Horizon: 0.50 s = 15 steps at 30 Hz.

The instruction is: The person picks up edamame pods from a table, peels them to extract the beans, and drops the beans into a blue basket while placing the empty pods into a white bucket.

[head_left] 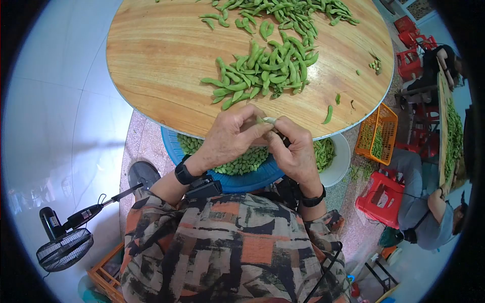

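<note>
Both hands meet just above the near edge of a round wooden table. My left hand (232, 132), closed, pinches one end of a pale green bean pod (269, 120). On its other side my right hand (295, 150) is closed too, with thumb and fingers at the pod; a small dark item (286, 142) shows against these fingers. Beyond the hands lies a heap of green bean pods (262, 68) on the tabletop. Under the hands, a blue basin (169, 146) holds many green beans (237, 165), partly hidden by my arms.
To the right of the basin stands a white bucket (344, 159) of green pods. An orange crate (386, 134) and a red stool (381, 199) are farther right. People sit at another table (444, 136) with pods. A black fan (65, 247) stands at left.
</note>
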Tool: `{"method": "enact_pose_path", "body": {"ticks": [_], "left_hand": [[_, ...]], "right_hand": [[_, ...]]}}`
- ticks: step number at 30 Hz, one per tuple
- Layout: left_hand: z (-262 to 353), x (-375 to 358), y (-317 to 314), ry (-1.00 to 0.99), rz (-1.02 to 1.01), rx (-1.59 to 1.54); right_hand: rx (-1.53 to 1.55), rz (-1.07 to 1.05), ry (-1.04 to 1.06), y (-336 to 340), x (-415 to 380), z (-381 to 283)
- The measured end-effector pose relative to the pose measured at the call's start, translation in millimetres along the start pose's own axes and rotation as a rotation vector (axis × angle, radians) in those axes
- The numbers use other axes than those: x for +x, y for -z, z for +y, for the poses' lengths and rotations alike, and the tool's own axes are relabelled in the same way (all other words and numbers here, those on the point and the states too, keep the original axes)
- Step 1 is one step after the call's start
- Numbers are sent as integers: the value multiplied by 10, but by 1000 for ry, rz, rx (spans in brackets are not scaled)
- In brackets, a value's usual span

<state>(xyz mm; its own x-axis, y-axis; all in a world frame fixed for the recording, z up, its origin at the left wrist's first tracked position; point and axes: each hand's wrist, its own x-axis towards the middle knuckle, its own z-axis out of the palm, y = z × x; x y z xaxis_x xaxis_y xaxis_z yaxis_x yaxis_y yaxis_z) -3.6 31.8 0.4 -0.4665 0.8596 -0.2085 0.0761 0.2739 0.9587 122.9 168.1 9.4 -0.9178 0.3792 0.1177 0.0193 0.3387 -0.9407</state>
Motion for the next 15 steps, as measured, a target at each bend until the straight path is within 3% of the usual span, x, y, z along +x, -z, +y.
{"method": "enact_pose_path", "body": {"ticks": [1,3,4,6,7,9,15], "left_hand": [[-14,-2,25,0,1,0],[-54,-11,100,-238,-47,218],[-43,-20,106,-237,-47,218],[-3,-46,120,94,-144,-152],[-18,-49,96,95,-143,-151],[-71,-47,-18,35,-23,-418],[-137,0,-319,-41,290,-569]], "right_hand": [[-22,-5,-18,5,0,28],[-12,12,-27,-18,-3,50],[-3,29,-35,-35,-3,60],[-77,101,24,-118,-14,68],[-152,175,83,-176,-21,70],[-250,241,146,-336,-44,83],[-476,306,286,-598,-98,78]]}}
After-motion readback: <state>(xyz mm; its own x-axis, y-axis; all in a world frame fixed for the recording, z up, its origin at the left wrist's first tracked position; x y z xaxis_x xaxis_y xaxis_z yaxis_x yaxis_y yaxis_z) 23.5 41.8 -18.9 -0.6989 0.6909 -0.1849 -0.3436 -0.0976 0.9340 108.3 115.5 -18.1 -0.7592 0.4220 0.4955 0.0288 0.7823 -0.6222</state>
